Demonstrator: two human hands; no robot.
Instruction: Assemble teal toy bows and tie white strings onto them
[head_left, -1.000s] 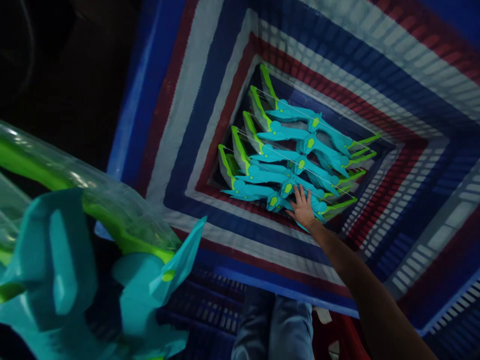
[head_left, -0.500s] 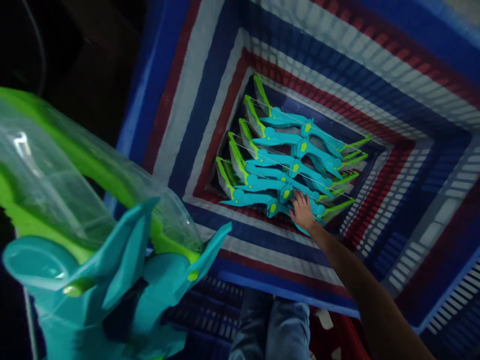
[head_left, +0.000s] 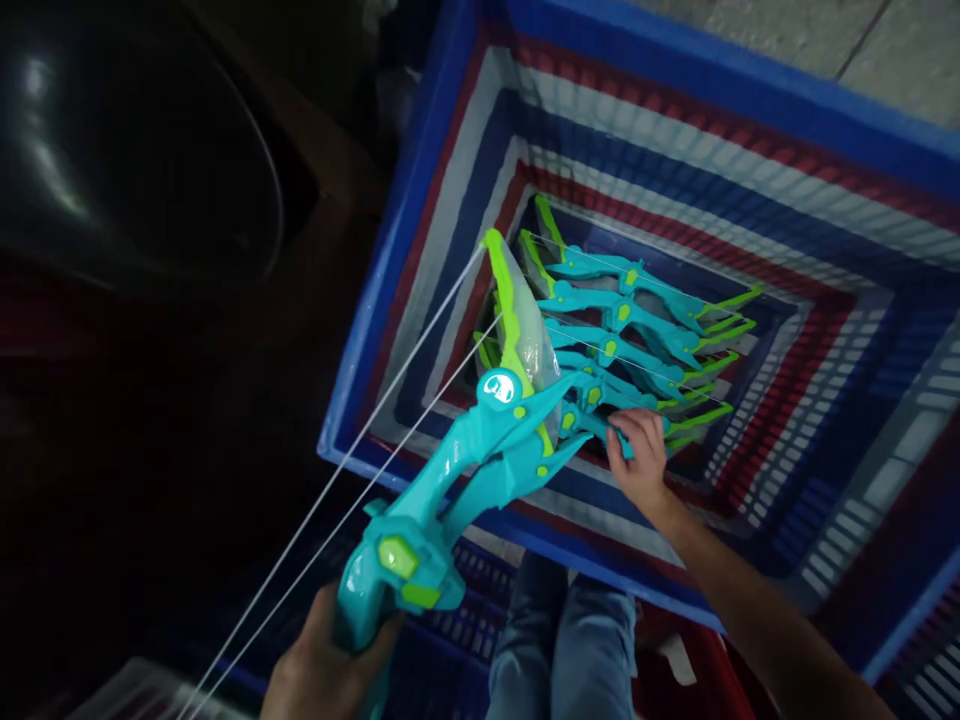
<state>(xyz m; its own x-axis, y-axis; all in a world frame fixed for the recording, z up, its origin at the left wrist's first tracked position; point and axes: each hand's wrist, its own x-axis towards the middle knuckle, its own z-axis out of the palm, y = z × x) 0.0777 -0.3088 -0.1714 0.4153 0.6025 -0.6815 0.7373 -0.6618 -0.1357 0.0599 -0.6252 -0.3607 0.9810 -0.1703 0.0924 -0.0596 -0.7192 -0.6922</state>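
My left hand (head_left: pixel 326 660) is wrapped around the grip of teal toy bows (head_left: pixel 431 500) with lime-green tips, held together at the lower left. Two white strings run slantwise from them, and their upper limbs reach over the crate's near left corner. Inside the crate, several matching toy bows (head_left: pixel 611 350) lie in an overlapping row. My right hand (head_left: pixel 641 455) is above the near end of that row, fingers loosely curled and apart from the thumb, with nothing visible in it. Whether its fingertips touch a bow I cannot tell.
The bows lie in a blue plastic crate (head_left: pixel 420 190) with slatted walls and a red, white and blue striped lining. My legs (head_left: pixel 559 640) are at its near side, beside something red (head_left: pixel 697 650). A large dark rounded object (head_left: pixel 135 150) stands at the upper left.
The held bows have swung away from the camera, right toward the crate, bringing my left hand into view. My right hand has drawn back slightly from the row. The view has shifted.
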